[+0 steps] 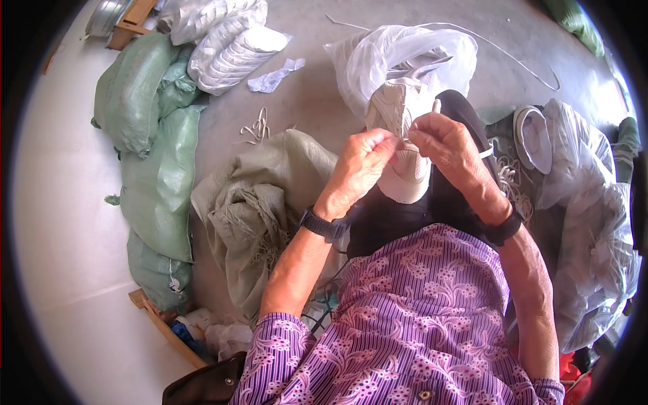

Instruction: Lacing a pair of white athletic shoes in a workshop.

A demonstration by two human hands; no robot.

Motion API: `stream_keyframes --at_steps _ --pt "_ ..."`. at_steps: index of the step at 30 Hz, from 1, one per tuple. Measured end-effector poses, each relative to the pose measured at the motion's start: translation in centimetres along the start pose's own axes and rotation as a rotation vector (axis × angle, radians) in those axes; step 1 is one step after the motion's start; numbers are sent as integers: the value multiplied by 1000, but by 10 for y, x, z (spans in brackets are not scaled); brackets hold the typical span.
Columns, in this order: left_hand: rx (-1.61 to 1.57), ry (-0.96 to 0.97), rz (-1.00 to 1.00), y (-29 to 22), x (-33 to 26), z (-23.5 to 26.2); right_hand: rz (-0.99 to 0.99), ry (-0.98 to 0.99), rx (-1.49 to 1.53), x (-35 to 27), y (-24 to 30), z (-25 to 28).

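Observation:
A white sneaker (406, 181) rests on my lap over dark cloth, its toe toward me. My left hand (361, 162) is closed in a pinch at the lacing, just left of the shoe's tongue. From the other side, my right hand (451, 143) pinches at the same spot with thumb and forefinger. A thin pale shoelace seems to run between the fingertips, though it is mostly hidden. Beside the right forefinger a small white tip (437, 106) sticks up; what it belongs to is unclear.
Beyond the sneaker lies a clear plastic bag (354, 61). Green sacks (162, 182) line the left wall near plastic-wrapped white shoes (236, 61). A crumpled beige sack (290, 158) and loose laces (256, 127) lie left. Another white shoe (533, 138) and hanging laces (511, 179) are right.

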State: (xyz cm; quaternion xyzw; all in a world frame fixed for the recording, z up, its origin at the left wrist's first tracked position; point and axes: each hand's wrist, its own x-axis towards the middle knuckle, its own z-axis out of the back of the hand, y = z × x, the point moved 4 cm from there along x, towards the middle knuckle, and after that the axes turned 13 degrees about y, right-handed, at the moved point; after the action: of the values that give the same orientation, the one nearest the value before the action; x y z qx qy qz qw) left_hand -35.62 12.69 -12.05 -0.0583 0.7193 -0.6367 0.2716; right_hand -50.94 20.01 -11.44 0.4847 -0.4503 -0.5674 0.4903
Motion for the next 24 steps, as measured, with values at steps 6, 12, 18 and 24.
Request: stream_keyframes --at_steps 6,12,18,24 --pt "426 -306 -156 7 2 20 101 -152 -583 -17 -7 29" --pt "666 -353 -331 15 14 14 133 -112 -717 -18 -22 23" --pt "611 -328 -242 27 17 13 101 -39 -802 -18 -25 18" --pt "616 -295 -271 27 16 15 62 7 -846 -14 -22 17"
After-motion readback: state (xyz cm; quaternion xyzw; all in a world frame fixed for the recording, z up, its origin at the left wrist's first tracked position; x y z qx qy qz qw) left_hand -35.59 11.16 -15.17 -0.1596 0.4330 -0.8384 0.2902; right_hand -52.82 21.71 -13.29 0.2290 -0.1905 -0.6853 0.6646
